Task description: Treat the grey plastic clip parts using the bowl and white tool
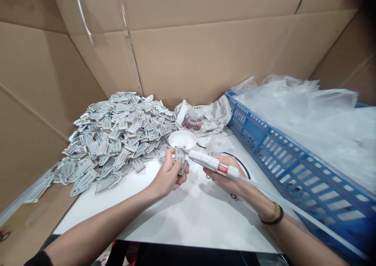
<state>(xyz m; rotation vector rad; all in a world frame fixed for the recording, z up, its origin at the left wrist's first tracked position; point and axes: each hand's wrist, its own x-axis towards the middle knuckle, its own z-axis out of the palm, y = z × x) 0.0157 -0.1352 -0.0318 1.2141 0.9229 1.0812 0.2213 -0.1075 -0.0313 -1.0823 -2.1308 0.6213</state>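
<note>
Between the thumb and fingers of my left hand (167, 175) is a small grey plastic piece (180, 159), tilted up. My right hand (226, 180) is wrapped round a white glue gun (207, 161) with a red label. Its thin tip points left and meets or nearly meets the upper part of the piece; I cannot tell if they touch. From the gun's rear a long translucent rod (302, 213) runs back over my right forearm. Just behind the held piece sits a white round dish (185, 139).
A large heap of similar grey pieces (117, 137) covers the left of the white table (182, 223). Crumpled printed plastic (210, 115) lies at the back. On the right, a blue crate (282, 148) holds clear plastic bags (305, 117). Cardboard walls (205, 54) surround the table.
</note>
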